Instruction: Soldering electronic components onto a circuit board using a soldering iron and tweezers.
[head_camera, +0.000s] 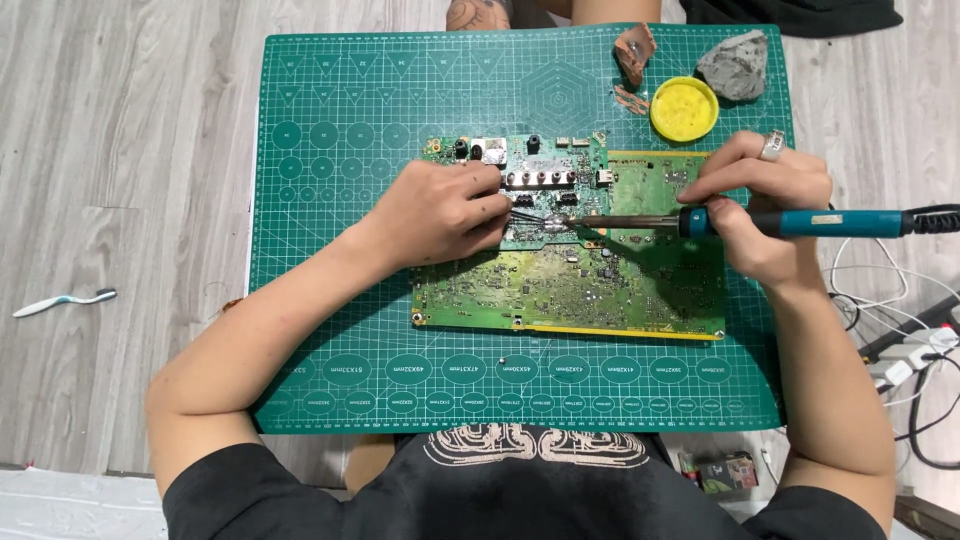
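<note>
A large green circuit board (600, 290) lies flat on a green cutting mat (330, 330). My left hand (440, 212) rests on the board's left part and pinches thin metal tweezers (530, 218), whose tips point right at a small part near the board's middle. My right hand (765, 205), a ring on one finger, grips a teal-handled soldering iron (800, 222) held level. Its dark tip (585, 222) meets the tweezers' tips on the board.
A round yellow tin (684, 108), a grey lump (735, 65) and brown scraps (633, 50) lie at the mat's far right corner. White cables and a power strip (905, 355) crowd the floor on the right. A toothbrush (62, 301) lies on the floor at left.
</note>
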